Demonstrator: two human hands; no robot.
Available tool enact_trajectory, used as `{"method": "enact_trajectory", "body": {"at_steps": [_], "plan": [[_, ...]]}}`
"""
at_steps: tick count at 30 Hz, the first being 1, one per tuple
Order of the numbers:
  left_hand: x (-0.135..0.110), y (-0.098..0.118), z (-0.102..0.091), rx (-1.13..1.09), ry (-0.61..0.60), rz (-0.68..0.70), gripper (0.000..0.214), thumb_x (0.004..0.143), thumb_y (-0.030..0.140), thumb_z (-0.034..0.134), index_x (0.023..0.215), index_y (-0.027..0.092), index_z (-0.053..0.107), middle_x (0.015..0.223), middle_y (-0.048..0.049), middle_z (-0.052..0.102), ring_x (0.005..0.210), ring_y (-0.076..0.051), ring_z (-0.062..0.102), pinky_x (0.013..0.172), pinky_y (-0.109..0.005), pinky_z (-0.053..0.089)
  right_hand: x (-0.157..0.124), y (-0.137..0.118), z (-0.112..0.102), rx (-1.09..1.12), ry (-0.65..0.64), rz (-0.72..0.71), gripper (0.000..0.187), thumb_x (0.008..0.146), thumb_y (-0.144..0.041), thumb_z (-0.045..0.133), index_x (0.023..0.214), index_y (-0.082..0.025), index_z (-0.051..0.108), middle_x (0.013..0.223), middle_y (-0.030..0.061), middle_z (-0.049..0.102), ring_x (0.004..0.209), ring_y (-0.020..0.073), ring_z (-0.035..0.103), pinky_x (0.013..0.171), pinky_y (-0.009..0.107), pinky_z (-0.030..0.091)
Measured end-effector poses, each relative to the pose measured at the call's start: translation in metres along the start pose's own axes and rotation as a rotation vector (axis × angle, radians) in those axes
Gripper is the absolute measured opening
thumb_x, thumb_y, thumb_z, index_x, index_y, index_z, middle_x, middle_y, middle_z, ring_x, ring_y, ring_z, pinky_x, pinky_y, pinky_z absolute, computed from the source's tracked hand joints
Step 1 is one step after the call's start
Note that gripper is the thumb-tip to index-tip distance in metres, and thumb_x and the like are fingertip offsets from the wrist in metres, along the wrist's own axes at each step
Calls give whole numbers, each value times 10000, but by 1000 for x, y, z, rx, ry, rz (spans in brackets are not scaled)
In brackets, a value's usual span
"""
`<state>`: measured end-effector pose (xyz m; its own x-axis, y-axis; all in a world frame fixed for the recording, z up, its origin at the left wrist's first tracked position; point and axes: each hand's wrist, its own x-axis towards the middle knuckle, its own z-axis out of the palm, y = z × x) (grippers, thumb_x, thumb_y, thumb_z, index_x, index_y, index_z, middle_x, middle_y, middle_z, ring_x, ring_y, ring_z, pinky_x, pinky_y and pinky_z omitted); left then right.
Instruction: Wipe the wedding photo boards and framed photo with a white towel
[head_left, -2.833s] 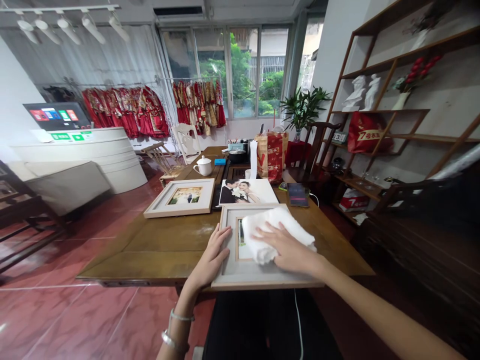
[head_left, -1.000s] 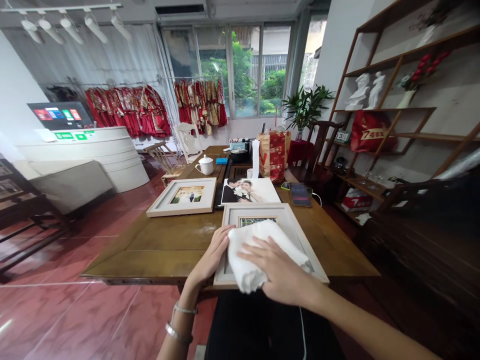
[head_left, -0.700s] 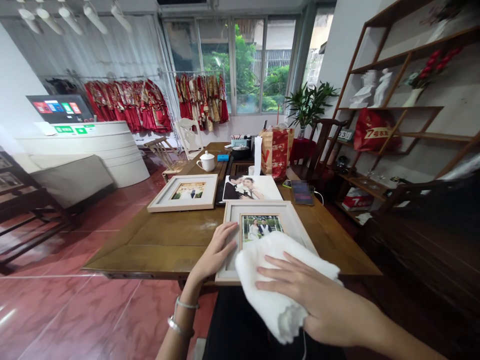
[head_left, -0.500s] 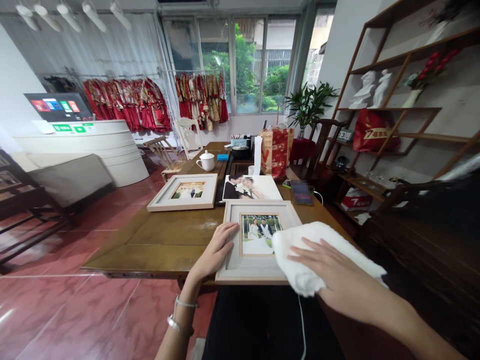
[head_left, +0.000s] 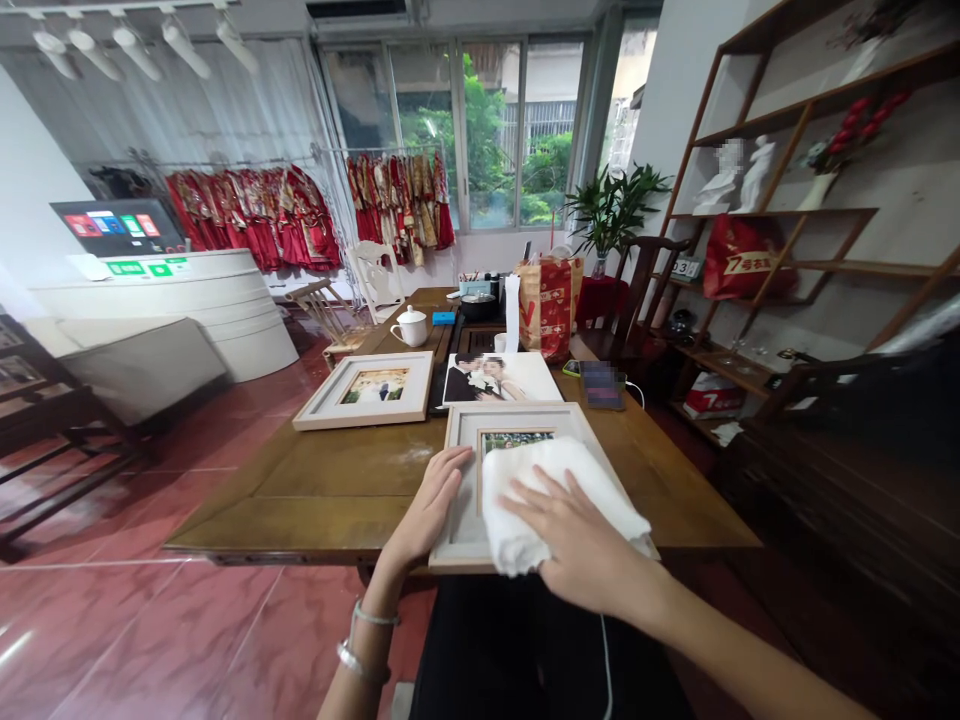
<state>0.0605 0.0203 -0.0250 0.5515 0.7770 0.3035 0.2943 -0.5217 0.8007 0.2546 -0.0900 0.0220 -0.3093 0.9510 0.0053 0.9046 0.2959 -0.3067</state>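
Observation:
A pale wooden picture frame (head_left: 525,409) with a wide light mat lies at the table's near edge. My left hand (head_left: 427,505) rests on its left side, fingers stretched over the border. Over the middle and right of the frame lies a folded white cloth (head_left: 604,485), hiding most of the photo inside. My right hand (head_left: 559,530) presses flat on this cloth with fingers spread. Behind are a second framed photo (head_left: 364,412), at the left, and an unframed couple's photo print (head_left: 536,378).
The wooden table (head_left: 315,500) also carries a white lidded cup (head_left: 410,327), a blue box (head_left: 443,319), a red-and-tan paper bag (head_left: 551,310) and a phone (head_left: 602,386) on a white cable. A dark chair (head_left: 637,300) stands at the right, near wooden shelves (head_left: 795,212).
My right hand has slid the white cloth leftward across the frame, covering most of the photo. My left hand stays on the frame's left side.

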Motion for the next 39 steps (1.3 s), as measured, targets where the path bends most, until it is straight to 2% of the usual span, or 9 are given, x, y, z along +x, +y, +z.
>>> {"method": "enact_trajectory", "body": {"at_steps": [5,8,12,18,21,25,28,32,39], "plan": [[1,-2,-2,-63,-10,-31,503,963,378,115,1267,206,477,1359,-62,414,1310,-184,307,1129,-383,204,-5,-27,-3,118,-116,-331,866,577,-117,474,1412,-254,292,1493,32,247,1379,277,98,1096,536,18],[1,-4,-2,-43,-13,-2,492,965,368,122,1259,212,485,1349,-62,422,1301,-182,313,1128,-382,199,-9,-23,-10,110,-163,-394,860,568,-100,477,1402,-237,320,1487,44,263,1379,265,105,1104,512,14],[0,-7,-2,5,-24,58,377,937,345,333,1261,222,484,1346,-65,426,1297,-199,307,1134,-395,179,-32,-15,-24,70,-202,-282,826,541,-74,446,1347,-255,422,1456,26,334,1366,241,182,1117,474,75],[0,-9,-5,0,-80,84,414,869,180,436,1279,226,467,1373,-70,391,1316,-215,279,1138,-421,170,-52,17,-32,-139,-131,124,762,564,-52,420,1297,-243,501,1389,30,438,1339,299,251,1086,557,161],[0,-9,-7,-1,-94,96,455,847,129,418,1289,229,458,1377,-65,385,1318,-214,273,1140,-431,158,-30,51,-30,-207,-41,244,724,603,-54,414,1303,-222,494,1393,34,430,1339,328,237,1053,594,209],[0,-8,-7,0,-100,96,471,839,118,411,1294,230,457,1377,-64,388,1317,-217,276,1141,-434,156,18,91,-28,-155,125,232,750,635,-51,385,1358,-250,411,1442,-11,351,1355,309,197,1049,583,222],[0,-6,-8,4,-101,92,467,839,124,415,1293,221,460,1370,-73,395,1316,-220,277,1140,-434,157,52,103,-28,-85,184,193,715,659,-58,373,1354,-220,417,1437,24,362,1353,326,195,1038,630,175],[0,-5,-8,7,-95,108,470,831,118,413,1287,224,466,1357,-71,413,1306,-216,295,1137,-429,171,94,84,-25,-3,195,7,699,656,-65,389,1347,-166,428,1414,77,397,1338,333,234,1049,607,162],[0,-10,-5,29,-66,78,493,816,118,423,1300,208,449,1403,-77,355,1332,-231,244,1136,-454,149,141,29,-9,32,83,-293,722,631,-63,416,1338,-207,439,1403,14,422,1349,251,233,1098,508,137]]}}
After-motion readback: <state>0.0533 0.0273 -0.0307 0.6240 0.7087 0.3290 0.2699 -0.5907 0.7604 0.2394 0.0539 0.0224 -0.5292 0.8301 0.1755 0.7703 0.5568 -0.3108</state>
